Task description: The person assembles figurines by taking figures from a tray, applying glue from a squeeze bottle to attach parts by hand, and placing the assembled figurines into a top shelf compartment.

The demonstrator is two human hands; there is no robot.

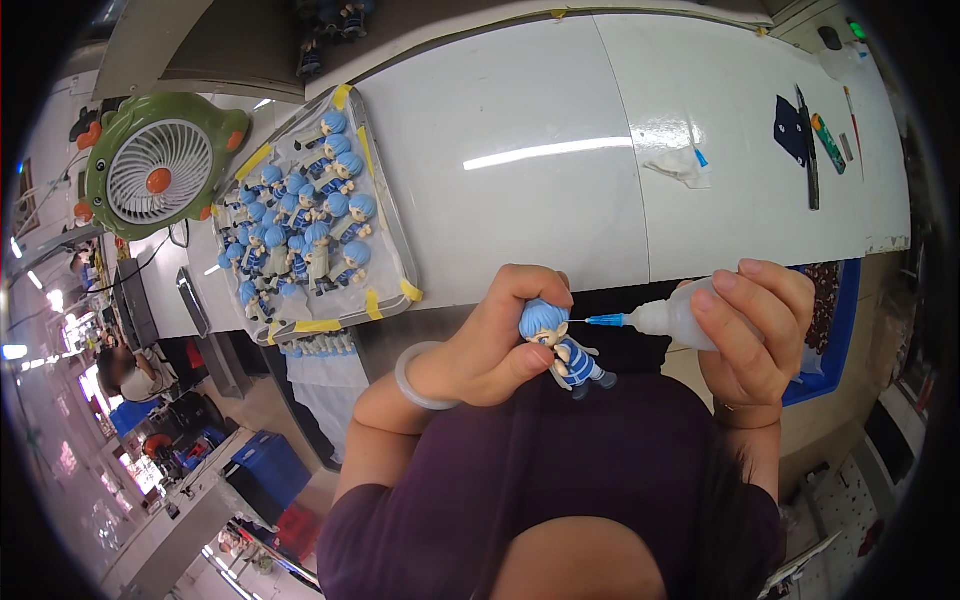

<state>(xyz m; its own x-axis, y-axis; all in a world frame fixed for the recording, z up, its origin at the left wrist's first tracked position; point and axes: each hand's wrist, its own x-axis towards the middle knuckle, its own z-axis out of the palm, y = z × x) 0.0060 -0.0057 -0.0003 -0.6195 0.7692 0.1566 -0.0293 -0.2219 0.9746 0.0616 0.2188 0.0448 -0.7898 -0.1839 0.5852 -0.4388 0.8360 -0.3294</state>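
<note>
Between the thumb and fingers of my left hand is a small figurine with light-blue hair and a blue-and-white striped outfit. My left hand grips it by the head, and its legs point down to the right. A squeeze bottle, whitish with a blue needle tip, lies sideways in my right hand, the fingers wrapped round it. The thin needle reaches to the side of the figurine's head; whether it touches I cannot tell. Both hands are just in front of the table's near edge.
At left on the white table is a tray edged with yellow tape, crowded with similar figurines. Beyond it stands a green fan. A tissue with a blue tip, a black pen-like tool and a green cutter lie at right. Below is a blue crate.
</note>
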